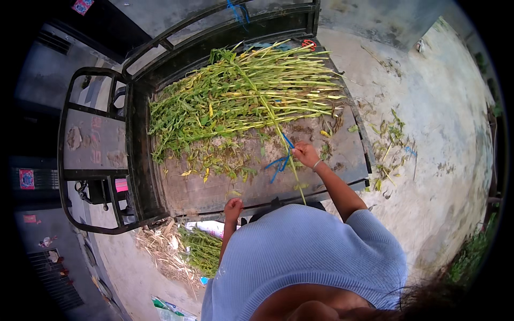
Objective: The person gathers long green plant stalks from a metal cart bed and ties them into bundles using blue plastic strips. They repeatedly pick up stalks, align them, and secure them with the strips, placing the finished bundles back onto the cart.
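While the right hand (305,153) closes round a long pale-green stalk (292,171) and the blue twine (282,160) looped about it, the left hand (233,207) sits curled into a fist on the near rim of the cart bed (214,187), and I cannot tell whether anything is inside it. Just beyond the right hand lies the bundle of plants (241,96): thin, stiff, straw-yellow stems fanning away to its far side, soft leafy green tops massed further toward the left hand's side. Under both hands the bed is flat, rusty, scuffed metal, littered with fallen leaves. Right of the right hand stretches rough, stained concrete ground (439,107).
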Available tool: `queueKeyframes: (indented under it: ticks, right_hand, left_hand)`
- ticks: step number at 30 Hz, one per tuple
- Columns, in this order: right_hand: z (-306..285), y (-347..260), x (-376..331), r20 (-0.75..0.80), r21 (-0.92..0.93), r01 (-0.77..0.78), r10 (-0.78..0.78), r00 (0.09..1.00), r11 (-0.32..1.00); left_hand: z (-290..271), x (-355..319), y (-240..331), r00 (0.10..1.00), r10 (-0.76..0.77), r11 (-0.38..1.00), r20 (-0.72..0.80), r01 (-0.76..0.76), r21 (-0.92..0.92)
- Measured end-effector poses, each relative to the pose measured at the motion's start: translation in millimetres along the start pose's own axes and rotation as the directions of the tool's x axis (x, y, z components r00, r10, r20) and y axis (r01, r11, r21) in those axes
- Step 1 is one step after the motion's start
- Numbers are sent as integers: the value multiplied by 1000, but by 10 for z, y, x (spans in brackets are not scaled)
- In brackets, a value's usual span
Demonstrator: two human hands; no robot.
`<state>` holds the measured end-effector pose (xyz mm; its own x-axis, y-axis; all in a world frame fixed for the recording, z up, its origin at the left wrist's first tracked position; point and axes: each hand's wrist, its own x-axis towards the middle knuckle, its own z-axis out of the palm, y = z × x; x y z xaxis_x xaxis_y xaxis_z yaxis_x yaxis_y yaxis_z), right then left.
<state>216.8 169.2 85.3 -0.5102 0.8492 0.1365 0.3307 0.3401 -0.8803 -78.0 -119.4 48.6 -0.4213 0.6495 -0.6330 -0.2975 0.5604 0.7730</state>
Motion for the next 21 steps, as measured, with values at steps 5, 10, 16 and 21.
queueKeyframes:
  ticks: [5,10,16,21]
  right_hand:
    - [32,-12,634,60,410,-281,282,958,868]
    - [82,30,1432,251,317,-606,552,795,729]
    - [348,395,1896,246,318,-561,506,827,764]
    - [377,165,2000,328,253,-538,451,830,805]
  left_hand:
    - [34,-14,108,995,28,993,98,-39,111]
    - [-207,-264,-244,996,-64,996,59,60,64]
    - [-628,-825,-833,981,-92,996,-170,89,-25]
    - [-910,-1423,-1841,931,-11,984,-364,74,160]
